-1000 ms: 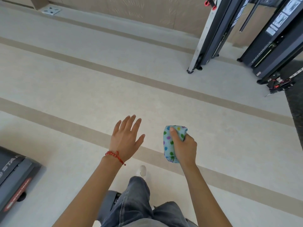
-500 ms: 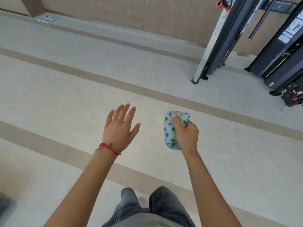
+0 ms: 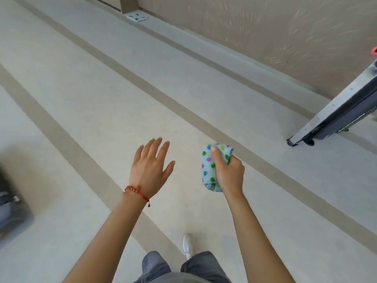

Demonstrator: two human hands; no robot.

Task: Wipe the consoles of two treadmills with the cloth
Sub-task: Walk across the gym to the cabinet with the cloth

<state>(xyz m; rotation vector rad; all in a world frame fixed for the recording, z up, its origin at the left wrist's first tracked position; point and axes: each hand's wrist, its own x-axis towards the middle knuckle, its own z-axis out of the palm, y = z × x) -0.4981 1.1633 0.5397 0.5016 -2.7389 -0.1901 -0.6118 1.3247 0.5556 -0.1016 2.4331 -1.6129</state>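
My right hand (image 3: 229,172) is closed around a folded light-blue cloth (image 3: 210,166) with coloured dots, held out over the floor at centre right. To its left, my left hand (image 3: 150,170) is stretched forward with fingers spread and nothing in it; a red beaded bracelet sits on its wrist. A blurred dark grey piece of a machine, possibly a treadmill base (image 3: 12,213), shows at the left edge. No treadmill console is in view.
Pale floor with tan stripes (image 3: 85,160) runs diagonally. A beige wall (image 3: 265,27) lies ahead. The foot of a grey and black gym machine frame (image 3: 334,117) stands at the right. A white floor socket plate (image 3: 137,17) is far ahead. My legs and a white shoe (image 3: 187,245) show below.
The view has swung left: the gym machines slid to the right edge and a dark base reappeared at the left. Both hands keep their pose, the cloth still gripped.
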